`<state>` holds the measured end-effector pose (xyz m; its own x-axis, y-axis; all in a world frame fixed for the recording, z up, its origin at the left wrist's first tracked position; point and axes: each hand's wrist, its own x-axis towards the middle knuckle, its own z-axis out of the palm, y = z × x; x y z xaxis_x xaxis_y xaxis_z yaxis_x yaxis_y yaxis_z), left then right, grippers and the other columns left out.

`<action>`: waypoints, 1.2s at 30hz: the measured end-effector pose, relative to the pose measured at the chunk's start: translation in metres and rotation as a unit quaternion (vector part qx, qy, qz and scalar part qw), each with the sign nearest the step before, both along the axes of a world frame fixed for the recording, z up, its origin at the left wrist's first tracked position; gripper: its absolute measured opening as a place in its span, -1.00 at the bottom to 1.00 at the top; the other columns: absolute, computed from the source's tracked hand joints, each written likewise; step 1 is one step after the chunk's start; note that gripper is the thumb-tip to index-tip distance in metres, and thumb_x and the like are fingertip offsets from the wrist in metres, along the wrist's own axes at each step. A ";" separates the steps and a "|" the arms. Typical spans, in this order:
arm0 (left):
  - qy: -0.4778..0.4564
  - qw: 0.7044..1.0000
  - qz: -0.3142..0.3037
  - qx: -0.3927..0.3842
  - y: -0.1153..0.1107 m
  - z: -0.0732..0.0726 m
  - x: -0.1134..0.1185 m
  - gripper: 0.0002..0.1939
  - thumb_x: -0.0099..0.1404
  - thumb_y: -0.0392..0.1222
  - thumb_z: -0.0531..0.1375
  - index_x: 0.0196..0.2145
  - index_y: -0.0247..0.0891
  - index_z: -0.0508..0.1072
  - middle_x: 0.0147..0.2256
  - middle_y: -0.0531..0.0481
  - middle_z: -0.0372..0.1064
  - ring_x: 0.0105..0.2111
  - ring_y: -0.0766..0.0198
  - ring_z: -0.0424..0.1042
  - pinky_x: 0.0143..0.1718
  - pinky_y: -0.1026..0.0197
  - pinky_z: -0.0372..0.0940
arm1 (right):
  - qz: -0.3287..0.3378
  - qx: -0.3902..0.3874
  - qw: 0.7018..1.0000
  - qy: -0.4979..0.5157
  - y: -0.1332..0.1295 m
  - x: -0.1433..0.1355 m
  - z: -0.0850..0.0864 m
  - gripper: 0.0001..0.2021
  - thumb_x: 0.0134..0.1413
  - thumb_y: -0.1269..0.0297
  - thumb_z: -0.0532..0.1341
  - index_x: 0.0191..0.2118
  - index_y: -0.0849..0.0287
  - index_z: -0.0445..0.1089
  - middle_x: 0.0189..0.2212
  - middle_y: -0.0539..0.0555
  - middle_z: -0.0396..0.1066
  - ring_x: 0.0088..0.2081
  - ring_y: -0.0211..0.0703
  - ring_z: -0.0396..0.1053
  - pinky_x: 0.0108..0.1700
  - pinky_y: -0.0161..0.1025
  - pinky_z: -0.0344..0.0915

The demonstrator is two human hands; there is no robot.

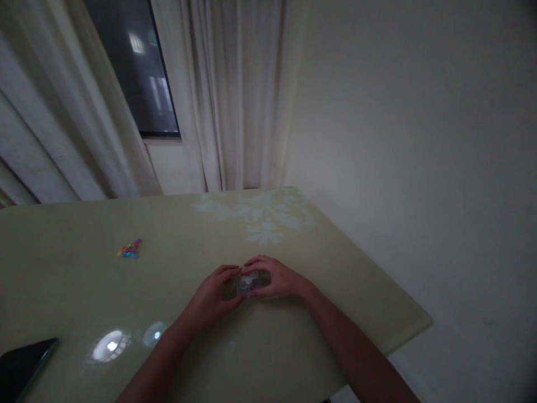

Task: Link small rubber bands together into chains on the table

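Near the middle of the table, both of my hands close around a small see-through object [247, 282] with greyish and faint purple patches. It looks like clear plastic, but its exact kind is too dim and small to make out. My left hand [212, 294] grips it from the left, thumb on the near side and fingers on the far side. From the right, my right hand [281, 278] curves over it the same way, its fingertips almost meeting those of the left. The fingers hide parts of the object's edges.
A little heap of brightly coloured small pieces [129, 249] lies left on the glossy table [168, 229]. At the lower left is a flat black device [27, 364]. A wall [411, 140] borders the table's right side; curtains [247, 95] hang behind.
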<state>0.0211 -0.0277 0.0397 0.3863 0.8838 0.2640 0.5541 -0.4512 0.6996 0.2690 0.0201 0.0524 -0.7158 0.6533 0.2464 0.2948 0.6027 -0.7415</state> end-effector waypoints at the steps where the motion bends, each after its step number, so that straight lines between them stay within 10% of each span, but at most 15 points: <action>1: -0.003 1.000 0.000 -0.004 0.000 -0.001 -0.001 -0.51 0.22 -0.11 0.35 0.11 -0.13 0.47 0.09 -0.15 0.47 0.05 0.00 0.51 0.11 -0.02 0.42 | 0.003 0.004 1.000 -0.001 0.000 0.001 0.001 -0.43 -0.07 0.21 0.54 0.12 0.00 0.52 0.14 0.16 0.42 0.16 0.03 0.38 0.24 -0.01 0.27; 36: -0.006 1.000 -0.011 -0.015 -0.006 0.003 0.008 -0.52 0.17 -0.24 0.32 0.07 -0.12 0.43 0.12 -0.17 0.41 0.10 -0.03 0.47 0.16 -0.03 0.36 | 0.004 0.019 1.000 0.000 -0.002 0.006 0.002 -0.56 -0.11 0.32 0.53 -0.02 0.02 0.62 0.14 0.14 0.39 0.13 -0.01 0.40 0.22 -0.06 0.28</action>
